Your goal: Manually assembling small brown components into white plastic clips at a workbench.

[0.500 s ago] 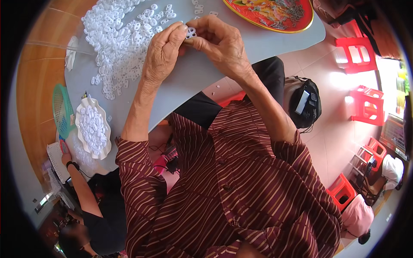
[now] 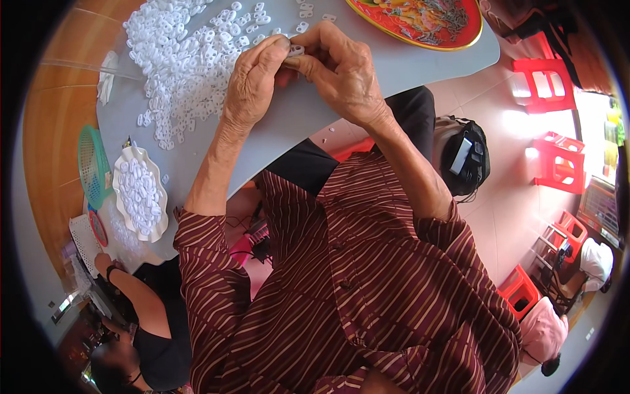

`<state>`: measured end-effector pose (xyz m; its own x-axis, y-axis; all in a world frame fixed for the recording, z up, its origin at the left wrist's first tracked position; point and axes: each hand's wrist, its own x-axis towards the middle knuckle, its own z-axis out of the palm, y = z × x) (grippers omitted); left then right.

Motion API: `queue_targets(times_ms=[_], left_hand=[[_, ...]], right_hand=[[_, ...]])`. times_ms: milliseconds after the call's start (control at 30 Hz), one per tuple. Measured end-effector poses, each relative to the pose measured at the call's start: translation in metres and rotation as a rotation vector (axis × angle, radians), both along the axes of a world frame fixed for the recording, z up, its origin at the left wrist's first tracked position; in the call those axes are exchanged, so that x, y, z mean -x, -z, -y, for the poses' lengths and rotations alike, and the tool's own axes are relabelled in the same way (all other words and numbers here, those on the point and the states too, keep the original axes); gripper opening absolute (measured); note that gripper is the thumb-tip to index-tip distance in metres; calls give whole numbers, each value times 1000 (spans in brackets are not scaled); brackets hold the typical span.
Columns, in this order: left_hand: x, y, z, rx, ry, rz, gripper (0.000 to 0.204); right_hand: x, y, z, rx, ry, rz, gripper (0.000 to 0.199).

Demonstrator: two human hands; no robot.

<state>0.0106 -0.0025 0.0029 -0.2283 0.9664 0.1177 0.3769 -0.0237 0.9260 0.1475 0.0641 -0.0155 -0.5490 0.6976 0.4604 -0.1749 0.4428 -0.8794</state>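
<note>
1. Over the near edge of the grey worktop (image 2: 407,69), both hands meet at a small white piece (image 2: 296,50) with holes, held up between them.
2. The right hand (image 2: 344,72) is closed in a pinch, thumb and forefinger on the piece; the left hand (image 2: 254,80) is curled nearly closed, thumb tip against the piece's left end, its other fingers mostly hidden.
3. Half a second ago the piece showed more of its holed face; now it is tilted and looks narrower. Both hands stay at nearly the same spot.
4. Beyond the worktop's left edge, near its near-left corner, a co-worker's hand (image 2: 103,264) has drawn lower and the elbow is more bent; a red-ringed round thing (image 2: 98,227) now shows plainly above that hand.
5. A loose heap of white pieces (image 2: 177,65) still covers the far-left part of the worktop; a scalloped white dish (image 2: 158,230) of similar pieces sits by the near-left corner, beside a green basket (image 2: 96,169) at the left edge.
6. Toward the far-right corner, a red tray (image 2: 468,35) with a gold rim holds small grey parts (image 2: 453,23).
7. Any marking on the pieces is too small to read.
</note>
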Motion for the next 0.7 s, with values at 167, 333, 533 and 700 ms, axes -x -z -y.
queue_targets(times_ms=[167, 333, 533, 700], left_hand=[[1, 2, 1, 92, 28, 159, 35], [-1, 1, 0, 41, 22, 208, 35], [-1, 1, 1, -19, -24, 62, 35], [2, 1, -2, -45, -16, 25, 33]], right_hand=[[-2, 0, -2, -56, -23, 10, 12], [-1, 6, -5, 202, -121, -69, 14], [-4, 2, -9, 389, -150, -36, 22], [-2, 1, -13, 395, -140, -37, 21]])
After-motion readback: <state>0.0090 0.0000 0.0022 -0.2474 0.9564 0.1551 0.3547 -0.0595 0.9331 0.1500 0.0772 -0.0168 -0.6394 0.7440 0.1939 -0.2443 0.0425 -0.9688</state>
